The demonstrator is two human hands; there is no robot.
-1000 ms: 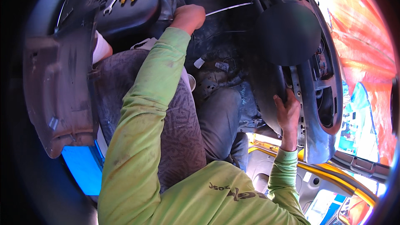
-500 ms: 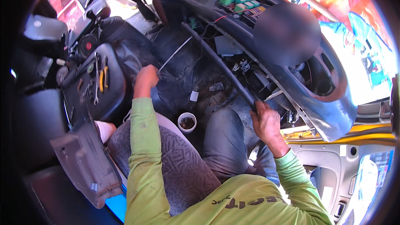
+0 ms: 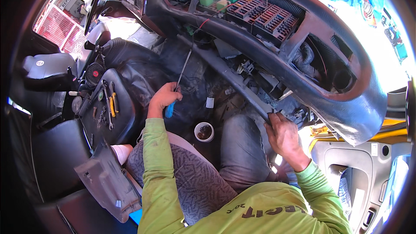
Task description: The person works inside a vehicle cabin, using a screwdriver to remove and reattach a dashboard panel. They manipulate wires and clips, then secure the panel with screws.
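My left hand (image 3: pixel 163 98) is closed around a screwdriver with a blue handle (image 3: pixel 169 111). Its thin metal shaft slants up and away, and the tip is close to the far end of a long dark trim strip (image 3: pixel 234 82). My right hand (image 3: pixel 282 135) grips the near end of that strip, thumb and fingers wrapped over it. The strip lies diagonally along the lower edge of a large dark dashboard (image 3: pixel 277 63). Whether the screwdriver tip touches the strip I cannot tell.
A white tub (image 3: pixel 212 137) holding small dark pieces stands by my knee. Wrenches and yellow-handled pliers (image 3: pixel 112 105) lie on a black seat (image 3: pixel 125 123) at left. The dashboard exposes a fuse box (image 3: pixel 271 21) and green relays (image 3: pixel 206 0). A loose dark panel (image 3: pixel 102 186) leans beside my leg.
The view has shifted, showing more of the dashboard. My left hand has tilted the screwdriver steeper, so its blue handle shows. My right hand keeps its grip on the strip.
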